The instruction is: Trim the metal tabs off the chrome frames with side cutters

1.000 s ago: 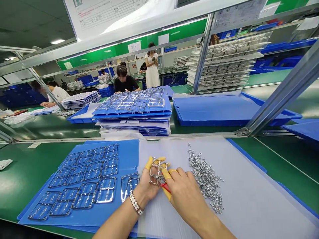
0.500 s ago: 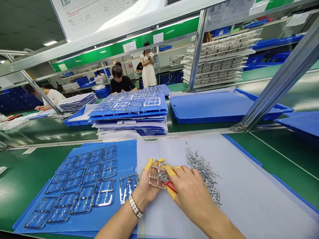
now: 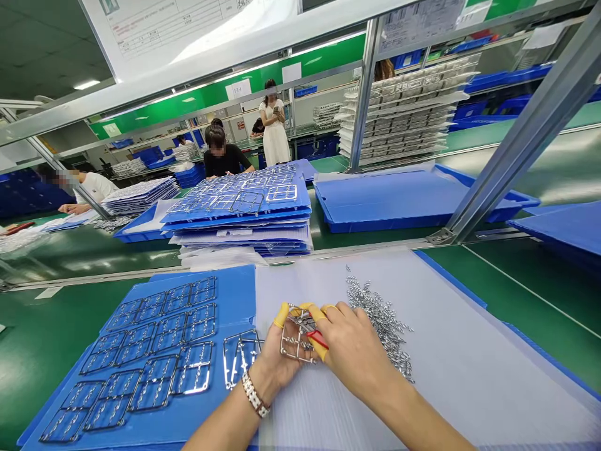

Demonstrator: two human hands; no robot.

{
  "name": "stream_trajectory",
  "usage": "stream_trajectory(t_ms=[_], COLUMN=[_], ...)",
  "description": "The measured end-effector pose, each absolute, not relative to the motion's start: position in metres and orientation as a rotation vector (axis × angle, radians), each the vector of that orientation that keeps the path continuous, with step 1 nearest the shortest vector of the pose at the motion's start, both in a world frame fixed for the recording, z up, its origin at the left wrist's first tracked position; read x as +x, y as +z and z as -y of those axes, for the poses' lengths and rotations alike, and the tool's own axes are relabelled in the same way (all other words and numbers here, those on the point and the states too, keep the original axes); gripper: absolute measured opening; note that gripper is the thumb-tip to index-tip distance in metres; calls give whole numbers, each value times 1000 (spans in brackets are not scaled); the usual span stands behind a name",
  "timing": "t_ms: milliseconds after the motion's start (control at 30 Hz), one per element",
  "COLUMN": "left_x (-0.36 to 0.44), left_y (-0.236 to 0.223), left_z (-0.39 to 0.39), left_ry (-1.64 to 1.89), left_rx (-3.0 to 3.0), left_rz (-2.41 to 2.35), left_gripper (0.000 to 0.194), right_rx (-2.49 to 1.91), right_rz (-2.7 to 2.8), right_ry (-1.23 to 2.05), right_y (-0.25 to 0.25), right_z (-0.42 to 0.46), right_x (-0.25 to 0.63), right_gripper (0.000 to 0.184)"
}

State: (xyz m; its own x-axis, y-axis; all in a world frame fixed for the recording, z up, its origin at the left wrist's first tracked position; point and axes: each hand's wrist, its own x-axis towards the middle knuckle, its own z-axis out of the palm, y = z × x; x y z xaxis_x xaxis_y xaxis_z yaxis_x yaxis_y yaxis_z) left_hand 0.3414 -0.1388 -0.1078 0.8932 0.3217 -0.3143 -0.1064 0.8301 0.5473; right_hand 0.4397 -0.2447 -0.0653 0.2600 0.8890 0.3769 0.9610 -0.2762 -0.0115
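Observation:
My left hand, with yellow finger covers, is closed on a shiny metallic sprue frame with small parts inside it. In my right hand, also with yellow finger covers, is a pair of red-handled nippers. Their jaws reach into the upper part of the frame; the tips are partly hidden. Beyond the right hand lies a loose heap of small silvery parts on a white sheet. Left of my hands, rows of similar sprue frames rest on a blue sheet.
Behind the work surface stands a stack of blue sheets carrying more frames. A blue tray sits right of it, by a slanted metal post. White trays are piled farther back. Several people work or stand beyond.
My right hand and the nippers have shifted slightly up, so the jaws sit higher in the frame. The whole view has moved a little. The left hand keeps its hold.

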Motion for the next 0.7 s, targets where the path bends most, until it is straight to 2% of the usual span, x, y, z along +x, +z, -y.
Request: stream_trajectory(t_ms=[133, 700], left_x=[340, 338], left_y=[-108, -107], left_z=[139, 139], left_ry=[221, 223], left_rx=[565, 579], left_rz=[-418, -414], left_gripper=[52, 53], right_rx=[-2283, -2403], right_rz=[1728, 1772], right_ry=[-444, -408], right_y=[-62, -53], right_z=[245, 247], right_x=[439, 441], right_gripper=[18, 17])
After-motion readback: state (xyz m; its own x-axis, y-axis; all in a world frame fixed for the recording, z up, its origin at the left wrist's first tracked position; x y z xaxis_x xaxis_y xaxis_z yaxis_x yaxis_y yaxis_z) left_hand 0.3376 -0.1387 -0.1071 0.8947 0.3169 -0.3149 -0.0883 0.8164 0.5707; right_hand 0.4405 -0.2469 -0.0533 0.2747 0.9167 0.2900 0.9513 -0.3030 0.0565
